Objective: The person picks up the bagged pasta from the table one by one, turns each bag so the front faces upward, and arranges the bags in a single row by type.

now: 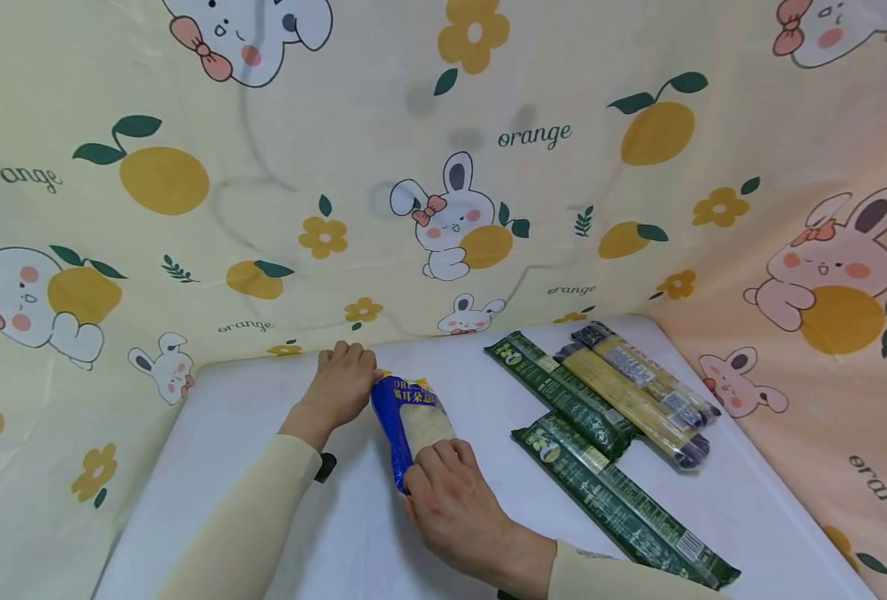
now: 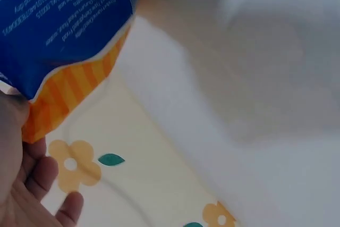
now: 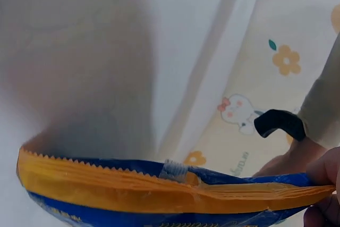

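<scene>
A blue pasta bag [image 1: 391, 433] with orange striped ends is held at a tilt between both hands, over the white tabletop. Pale contents show through its clear front window. My left hand [image 1: 338, 379] pinches an upper corner; in the left wrist view, the left hand [image 2: 21, 184] grips the orange edge. Lower down, my right hand [image 1: 458, 500] grips the near end of the bag. In the right wrist view, the bag's orange serrated edge [image 3: 106, 184] runs across the bottom, with right-hand fingers [image 3: 325, 167] pinching one end.
Two dark green long packets [image 1: 623, 500] lie on the right side of the white table [image 1: 248, 467]. Beyond them lie clear packs of yellow noodles [image 1: 631, 396] with dark ends. A patterned cloth [image 1: 368, 125] hangs behind the table and along its right side.
</scene>
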Tool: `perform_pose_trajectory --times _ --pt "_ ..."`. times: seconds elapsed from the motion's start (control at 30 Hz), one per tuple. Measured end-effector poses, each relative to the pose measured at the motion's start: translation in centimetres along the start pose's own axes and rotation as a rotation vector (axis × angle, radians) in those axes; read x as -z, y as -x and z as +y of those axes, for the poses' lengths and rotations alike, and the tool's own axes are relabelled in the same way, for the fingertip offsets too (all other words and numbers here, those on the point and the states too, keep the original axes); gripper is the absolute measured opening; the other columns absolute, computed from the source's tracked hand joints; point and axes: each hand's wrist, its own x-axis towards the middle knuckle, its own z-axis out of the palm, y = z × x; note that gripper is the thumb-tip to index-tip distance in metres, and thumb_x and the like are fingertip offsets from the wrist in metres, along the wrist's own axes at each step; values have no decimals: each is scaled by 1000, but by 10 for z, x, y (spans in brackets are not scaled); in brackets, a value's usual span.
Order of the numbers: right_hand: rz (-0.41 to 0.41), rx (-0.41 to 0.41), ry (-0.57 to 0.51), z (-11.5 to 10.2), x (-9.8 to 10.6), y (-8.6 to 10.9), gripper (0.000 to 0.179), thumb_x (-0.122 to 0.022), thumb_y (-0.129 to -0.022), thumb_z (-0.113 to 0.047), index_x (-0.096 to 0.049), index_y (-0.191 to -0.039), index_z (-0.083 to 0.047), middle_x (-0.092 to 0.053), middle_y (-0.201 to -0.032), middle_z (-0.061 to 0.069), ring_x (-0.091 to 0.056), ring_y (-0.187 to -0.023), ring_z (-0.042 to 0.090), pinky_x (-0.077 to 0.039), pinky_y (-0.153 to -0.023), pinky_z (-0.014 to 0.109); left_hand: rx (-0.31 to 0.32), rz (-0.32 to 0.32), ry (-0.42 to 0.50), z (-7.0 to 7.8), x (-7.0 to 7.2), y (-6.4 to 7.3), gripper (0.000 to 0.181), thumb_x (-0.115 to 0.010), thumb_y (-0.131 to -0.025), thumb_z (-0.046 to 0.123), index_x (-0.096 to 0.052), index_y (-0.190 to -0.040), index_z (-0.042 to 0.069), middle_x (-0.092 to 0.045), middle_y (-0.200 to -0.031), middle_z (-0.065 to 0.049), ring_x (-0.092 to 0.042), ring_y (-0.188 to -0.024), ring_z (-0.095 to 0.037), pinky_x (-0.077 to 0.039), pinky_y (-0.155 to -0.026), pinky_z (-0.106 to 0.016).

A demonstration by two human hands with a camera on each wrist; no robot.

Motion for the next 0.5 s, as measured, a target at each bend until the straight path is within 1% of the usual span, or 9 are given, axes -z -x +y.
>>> perform_pose_trajectory --times 0.1,0.23,0.33,0.5 --pt "-13 2 3 -5 -4 -1 27 -78 -90 -28 -54 -85 -15 -54 -88 0 -55 -88 23 -45 -87 44 -12 -5 -7 -4 0 3 21 -54 -111 26 -60 -102 9 -57 -101 -8 -50 -110 -33 -42 -99 -56" --pt "-63 -10 7 -11 -8 -2 25 -76 -92 -30 -56 -86 -16 -57 -90 -1 -56 -91 22 -45 -90 44 -17 4 3 -7 -3 6 18 -56 -110 23 -60 -101 7 -58 -100 -9 -51 -108 -33 -44 -98 -57" --pt "-89 -5 15 -14 -11 -2 25 -76 -93 -32 -57 -86 -17 -58 -91 -2 -57 -92 21 -45 -91 43 -14 3 -1 -8 -7 7 16 -56 -110 21 -60 -102 7 -59 -101 -9 -51 -108 -34 -45 -98 -58" --pt "-122 20 3 -17 -14 -2 23 -75 -95 -33 -58 -89 -18 -58 -93 -3 -56 -93 19 -47 -90 42 12 -36 -11 -8 -10 7 16 -54 -111 21 -61 -107 7 -60 -105 -10 -50 -110 -33 -46 -99 -56"
